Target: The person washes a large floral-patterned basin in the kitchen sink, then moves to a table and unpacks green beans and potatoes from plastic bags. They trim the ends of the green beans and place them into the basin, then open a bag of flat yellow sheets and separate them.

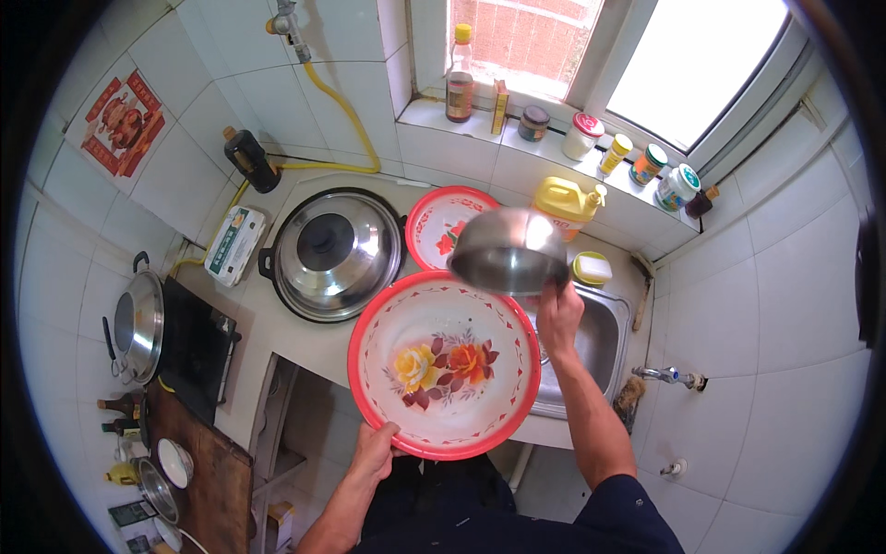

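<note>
My left hand (374, 449) grips the near left rim of a large enamel basin (443, 305), white inside with a red rim and a flower print. The basin is held in front of my body and overlaps the counter's edge and part of the sink. In my right hand (561, 315) is a stainless steel bowl (509, 256), slightly blurred and tilted with its outside towards me. The bowl is raised above the basin's far right side. Behind it, a smaller red-rimmed enamel basin (432, 221) is partly hidden.
A lidded wok (325, 266) stands left of the basins. On the right are a steel sink (612, 339), a wall tap (668, 374), a yellow jug (554, 197) and a soap dish (592, 268). Jars line the windowsill (509, 131). Further left is a black cooktop (197, 339).
</note>
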A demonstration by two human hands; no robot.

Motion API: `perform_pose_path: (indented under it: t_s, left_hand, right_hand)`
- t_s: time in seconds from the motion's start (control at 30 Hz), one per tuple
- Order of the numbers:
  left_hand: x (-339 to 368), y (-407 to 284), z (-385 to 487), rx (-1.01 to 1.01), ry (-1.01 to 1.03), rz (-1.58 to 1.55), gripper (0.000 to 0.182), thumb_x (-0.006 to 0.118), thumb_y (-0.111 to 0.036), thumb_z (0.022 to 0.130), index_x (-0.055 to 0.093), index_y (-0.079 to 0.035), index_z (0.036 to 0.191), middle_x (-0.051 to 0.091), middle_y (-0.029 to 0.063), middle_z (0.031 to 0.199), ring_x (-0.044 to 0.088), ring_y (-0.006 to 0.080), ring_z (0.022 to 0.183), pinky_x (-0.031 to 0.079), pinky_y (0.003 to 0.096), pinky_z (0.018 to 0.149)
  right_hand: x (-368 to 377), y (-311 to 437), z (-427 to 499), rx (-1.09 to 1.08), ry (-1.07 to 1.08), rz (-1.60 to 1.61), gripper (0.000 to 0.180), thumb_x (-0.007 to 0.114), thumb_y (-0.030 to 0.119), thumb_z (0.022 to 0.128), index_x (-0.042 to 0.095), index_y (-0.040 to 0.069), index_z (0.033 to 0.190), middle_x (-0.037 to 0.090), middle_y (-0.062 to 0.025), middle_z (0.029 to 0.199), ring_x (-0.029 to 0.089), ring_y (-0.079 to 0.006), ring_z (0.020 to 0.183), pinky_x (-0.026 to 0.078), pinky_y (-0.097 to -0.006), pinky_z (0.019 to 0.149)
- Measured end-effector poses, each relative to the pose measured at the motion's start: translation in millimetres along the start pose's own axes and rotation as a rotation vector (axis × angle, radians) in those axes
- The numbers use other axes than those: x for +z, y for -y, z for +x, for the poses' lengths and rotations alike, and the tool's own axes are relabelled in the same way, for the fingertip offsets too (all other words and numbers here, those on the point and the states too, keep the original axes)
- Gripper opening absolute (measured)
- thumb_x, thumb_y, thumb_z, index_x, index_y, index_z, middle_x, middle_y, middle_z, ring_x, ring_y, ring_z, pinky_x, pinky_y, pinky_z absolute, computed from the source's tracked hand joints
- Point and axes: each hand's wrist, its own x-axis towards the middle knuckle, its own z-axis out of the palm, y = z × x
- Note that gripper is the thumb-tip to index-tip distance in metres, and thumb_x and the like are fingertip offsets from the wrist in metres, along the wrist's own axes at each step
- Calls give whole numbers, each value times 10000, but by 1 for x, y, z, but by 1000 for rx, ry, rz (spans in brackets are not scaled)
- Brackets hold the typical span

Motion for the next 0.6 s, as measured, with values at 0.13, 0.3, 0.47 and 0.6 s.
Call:
perform_pose_path:
  t_s: [0.13, 0.3, 0.47, 0.6]
  left_hand:
    - [-12, 6, -4, -22, 21, -18, 503, 556, 29, 910, 526, 22, 1412, 698, 190, 1243, 778, 291, 978, 699, 455, 731]
    - [-29, 24, -11, -28, -6, -44, 520, 564, 24, 917, 513, 27, 1434, 694, 195, 1275, 771, 297, 1027, 698, 472, 766]
    - [-37, 31, -20, -65, -62, -37, 506, 576, 10, 927, 531, 20, 1430, 708, 190, 1260, 777, 300, 1008, 699, 485, 770]
    - [-42, 38, -20, -52, -25, -76, 492, 576, 4, 929, 549, 14, 1421, 724, 187, 1224, 784, 302, 979, 701, 492, 768]
  right_hand:
    - [44, -26, 65, 48, -35, -71, 298, 554, 101, 1035, 643, -38, 1284, 751, -243, 872, 757, -383, 755, 597, -464, 699]
    - [98, -57, 107, -103, 40, -491, 484, 575, 73, 977, 531, -50, 1442, 725, -315, 1008, 727, -500, 928, 582, -553, 813]
    - [126, -78, 111, -51, 135, -638, 395, 591, 102, 979, 527, -64, 1331, 723, -312, 1041, 736, -489, 955, 589, -566, 845]
    - [129, -77, 110, 22, 227, -666, 375, 607, 128, 976, 559, -80, 1285, 736, -318, 1021, 734, -493, 971, 589, -570, 865]
